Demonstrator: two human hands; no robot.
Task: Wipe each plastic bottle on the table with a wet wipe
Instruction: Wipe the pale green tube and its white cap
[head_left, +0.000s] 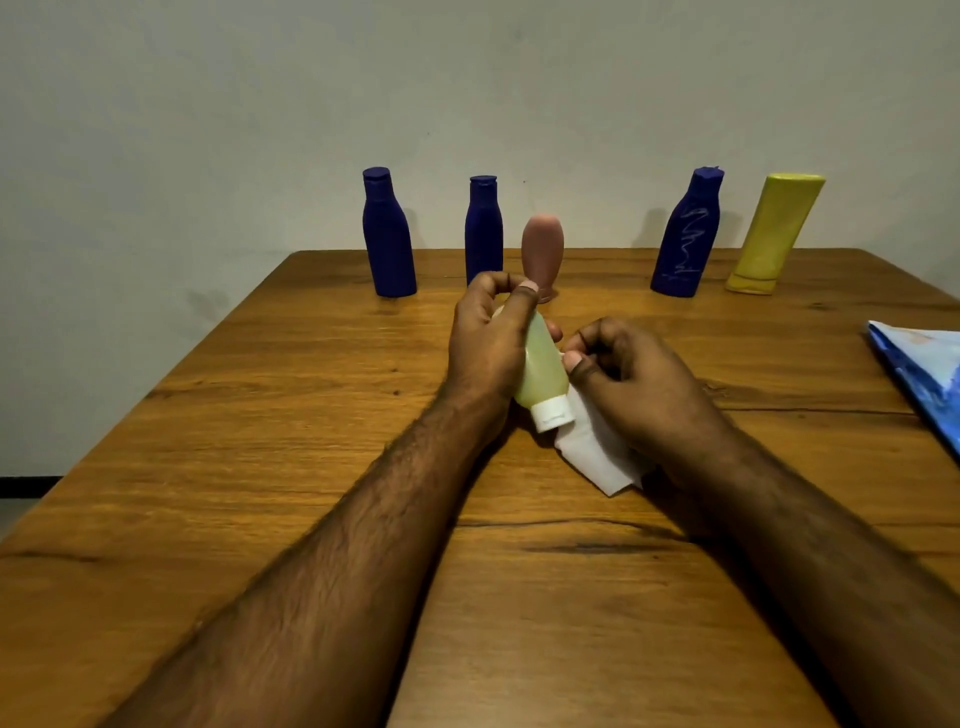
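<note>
Left hand (488, 338) curled round pale green bottle (543, 371), white cap toward the person; right hand (628, 379) pinches white wipe (597, 457) just beside the bottle's side.

Table (260, 441): wood, visible grain and dark knots, low satin sheen. Pale bottle (543, 364): translucent smooth plastic, white ribbed cap (553, 415); wipe (597, 457): white, matt, soft cloth-like. Blue bottles (388, 234): opaque matt plastic.
</note>
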